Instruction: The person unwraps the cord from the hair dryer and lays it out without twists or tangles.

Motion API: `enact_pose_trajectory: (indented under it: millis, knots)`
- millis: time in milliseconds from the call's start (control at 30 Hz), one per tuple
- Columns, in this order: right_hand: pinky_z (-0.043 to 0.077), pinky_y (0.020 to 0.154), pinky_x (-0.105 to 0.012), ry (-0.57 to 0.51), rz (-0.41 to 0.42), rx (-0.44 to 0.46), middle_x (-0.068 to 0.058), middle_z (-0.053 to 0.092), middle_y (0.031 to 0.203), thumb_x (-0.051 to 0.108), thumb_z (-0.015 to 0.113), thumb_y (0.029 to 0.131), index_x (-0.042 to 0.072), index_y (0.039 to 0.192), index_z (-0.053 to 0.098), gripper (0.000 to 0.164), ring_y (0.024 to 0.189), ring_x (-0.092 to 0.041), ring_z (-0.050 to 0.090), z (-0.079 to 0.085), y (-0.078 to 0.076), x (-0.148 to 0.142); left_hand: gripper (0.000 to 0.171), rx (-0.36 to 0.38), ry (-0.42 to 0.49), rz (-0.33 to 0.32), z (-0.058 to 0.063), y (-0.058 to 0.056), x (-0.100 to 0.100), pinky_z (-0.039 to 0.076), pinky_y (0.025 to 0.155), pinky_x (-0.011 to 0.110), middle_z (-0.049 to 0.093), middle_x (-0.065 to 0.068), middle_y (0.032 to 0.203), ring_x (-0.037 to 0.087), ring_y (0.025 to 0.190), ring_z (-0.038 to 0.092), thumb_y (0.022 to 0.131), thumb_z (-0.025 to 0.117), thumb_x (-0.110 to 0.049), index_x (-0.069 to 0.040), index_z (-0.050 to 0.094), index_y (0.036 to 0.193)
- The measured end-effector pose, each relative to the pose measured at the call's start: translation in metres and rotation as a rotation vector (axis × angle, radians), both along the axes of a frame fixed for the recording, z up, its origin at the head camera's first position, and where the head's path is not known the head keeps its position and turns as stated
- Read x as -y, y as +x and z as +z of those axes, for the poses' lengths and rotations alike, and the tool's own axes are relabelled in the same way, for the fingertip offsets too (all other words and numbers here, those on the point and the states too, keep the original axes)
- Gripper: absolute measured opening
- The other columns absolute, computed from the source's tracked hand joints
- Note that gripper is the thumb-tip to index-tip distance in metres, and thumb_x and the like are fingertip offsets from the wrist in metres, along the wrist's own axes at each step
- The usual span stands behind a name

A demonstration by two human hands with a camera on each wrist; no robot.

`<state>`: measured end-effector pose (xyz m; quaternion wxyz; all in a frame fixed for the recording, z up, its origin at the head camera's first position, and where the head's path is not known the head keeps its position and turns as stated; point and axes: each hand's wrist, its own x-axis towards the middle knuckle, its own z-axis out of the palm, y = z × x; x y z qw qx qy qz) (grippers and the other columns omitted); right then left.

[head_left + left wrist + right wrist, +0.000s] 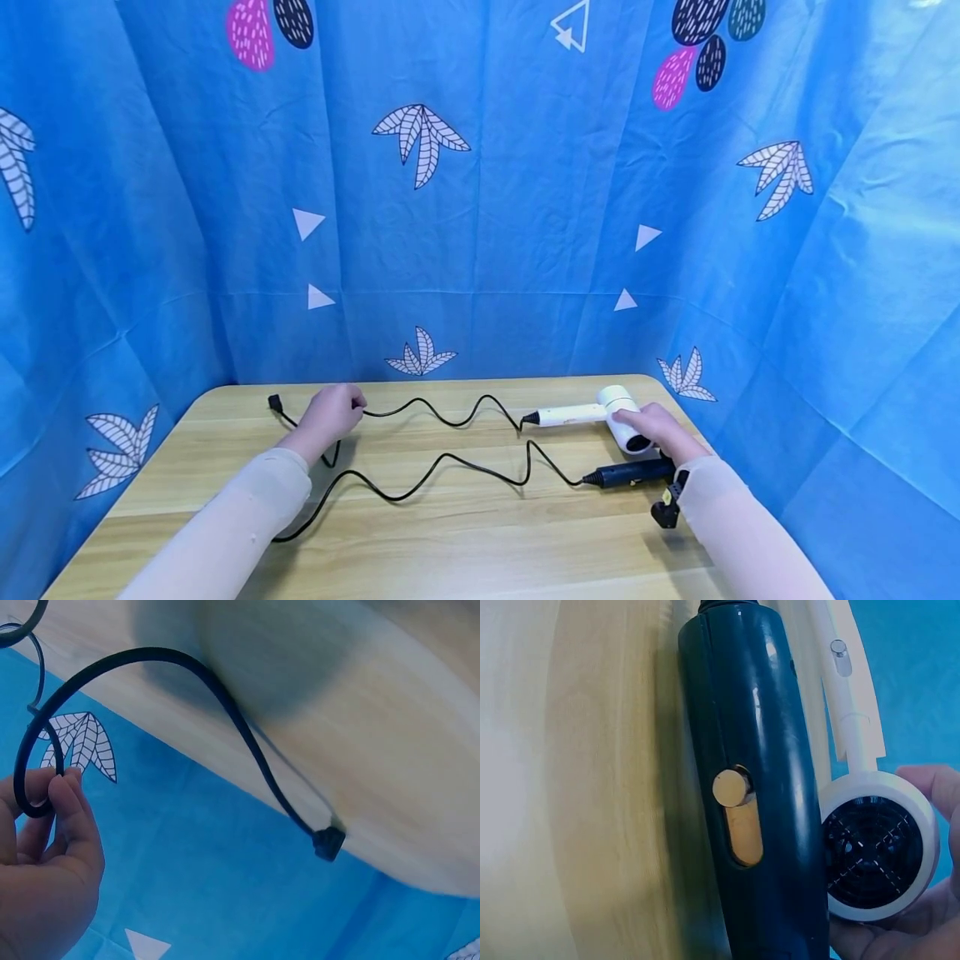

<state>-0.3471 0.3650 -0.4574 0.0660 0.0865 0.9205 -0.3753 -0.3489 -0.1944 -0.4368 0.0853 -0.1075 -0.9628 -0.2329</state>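
Note:
At the far right of the table, my right hand [660, 427] grips a white hair dryer [573, 415] by its barrel. In the right wrist view, the round dark grille [874, 851] of that barrel faces the camera, thumb and fingers at its rim. The dryer's handle points left, and a black cord [450, 424] runs from it in waves to my left hand [333, 412]. Thumb and fingertips of the left hand pinch this cord, which loops below them in the left wrist view. Beyond the loop the cord ends in a black plug [328, 844].
Nearer the front lies a dark green handled appliance [626, 473] with a gold slide switch [742, 817]; my right wrist partly hides it. Its black cord [420, 490] waves left across the wooden table [465, 550] to beneath my left sleeve. Blue patterned curtains [480, 250] surround the table.

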Motion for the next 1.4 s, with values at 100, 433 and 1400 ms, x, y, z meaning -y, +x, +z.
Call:
enact_pose_trajectory:
  millis: [100, 433, 1400]
  knots:
    - [0.046, 0.063, -0.031, 0.007, -0.008, 0.001, -0.010, 0.060, 0.084, 0.048, 0.062, 0.093, 0.001, 0.089, 0.063, 0.047, 0.072, -0.021, 0.056, -0.002, 0.000, 0.000, 0.017, 0.029, 0.038, 0.005, -0.003, 0.001, 0.000, 0.053, 0.076, 0.044, 0.070, 0.020, 0.110, 0.025, 0.085, 0.063, 0.093, 0.061, -0.003, 0.002, 0.074, 0.102]
    - [0.047, 0.064, -0.033, 0.023, -0.011, -0.036, -0.014, 0.059, 0.083, 0.044, 0.062, 0.094, -0.003, 0.092, 0.060, 0.048, 0.071, -0.023, 0.057, -0.008, 0.003, 0.007, 0.018, 0.083, 0.063, 0.011, -0.011, 0.005, 0.003, 0.055, 0.081, 0.048, 0.070, 0.020, 0.108, 0.035, 0.097, 0.066, 0.091, 0.061, -0.002, 0.002, 0.073, 0.104]
    - [0.051, 0.080, -0.050, 0.335, -0.017, -0.130, -0.029, 0.061, 0.110, 0.032, 0.068, 0.091, -0.017, 0.129, 0.048, 0.065, 0.089, -0.035, 0.059, 0.001, 0.003, 0.028, 0.040, 0.132, 0.274, 0.117, -0.017, 0.025, 0.018, 0.052, 0.088, 0.051, 0.067, 0.024, 0.113, 0.040, 0.107, 0.063, 0.096, 0.064, -0.023, 0.008, 0.060, 0.122]
